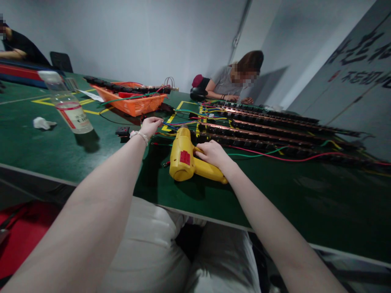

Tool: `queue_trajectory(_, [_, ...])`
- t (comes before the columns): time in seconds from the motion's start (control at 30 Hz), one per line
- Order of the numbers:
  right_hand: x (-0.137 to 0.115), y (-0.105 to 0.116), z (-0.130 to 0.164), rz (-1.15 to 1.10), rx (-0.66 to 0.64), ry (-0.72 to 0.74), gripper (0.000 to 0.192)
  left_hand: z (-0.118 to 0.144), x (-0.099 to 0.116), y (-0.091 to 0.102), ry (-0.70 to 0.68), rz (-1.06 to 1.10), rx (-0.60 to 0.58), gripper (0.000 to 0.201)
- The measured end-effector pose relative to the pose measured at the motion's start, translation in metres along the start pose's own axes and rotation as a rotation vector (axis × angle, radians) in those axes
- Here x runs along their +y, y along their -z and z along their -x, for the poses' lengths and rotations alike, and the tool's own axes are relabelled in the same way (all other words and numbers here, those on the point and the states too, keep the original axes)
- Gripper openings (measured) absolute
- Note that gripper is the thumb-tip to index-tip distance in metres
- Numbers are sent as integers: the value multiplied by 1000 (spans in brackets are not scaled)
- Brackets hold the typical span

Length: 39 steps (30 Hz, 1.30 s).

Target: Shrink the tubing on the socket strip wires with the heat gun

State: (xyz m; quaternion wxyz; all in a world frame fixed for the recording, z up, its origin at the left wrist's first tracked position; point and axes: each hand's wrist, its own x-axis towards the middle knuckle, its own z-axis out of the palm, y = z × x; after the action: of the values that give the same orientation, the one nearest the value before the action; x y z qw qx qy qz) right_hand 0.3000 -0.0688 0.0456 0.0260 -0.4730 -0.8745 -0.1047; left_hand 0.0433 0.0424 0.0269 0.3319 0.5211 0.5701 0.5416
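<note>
My right hand (213,155) is wrapped round the handle of a yellow heat gun (182,152), which bears a red label. Its nozzle points away from me, toward a bundle of thin coloured wires (171,124). My left hand (150,126), with a bracelet at the wrist, is closed in a pinch on these wires just beyond the nozzle. Beneath that hand a black connector block (122,132) lies on the green table. To the right, long black strips with copper-coloured bars (259,126) lie side by side, and the wires lead toward them.
An orange basket (131,105) with wired parts stands behind my left hand. A clear bottle (71,108) and a crumpled white tissue (43,123) are at the left. Across the green table (275,195) a person (224,83) leans over the strips; another person (24,49) sits far left.
</note>
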Motion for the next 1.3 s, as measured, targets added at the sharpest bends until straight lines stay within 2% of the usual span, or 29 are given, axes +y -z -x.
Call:
queue_trajectory(0.2, [-3, 5, 1, -24, -108, -79, 29, 0, -2, 3, -24, -41, -7, 20])
queue_trajectory(0.53, [-22, 4, -19, -28, -152, -41, 31, -5, -13, 7, -74, -177, 4, 17])
queue_trajectory(0.8, [-30, 5, -25, -11, -133, 2, 32, -8, -20, 10, -110, -264, -13, 22])
queue_trajectory(1.07, [-50, 6, -36, -26, -76, 84, 32, -2, -15, 12, -122, -314, -12, 23])
queue_trajectory(1.3, [-49, 3, -36, -58, -43, 96, 32, -1, -14, 15, -102, -289, -44, 25])
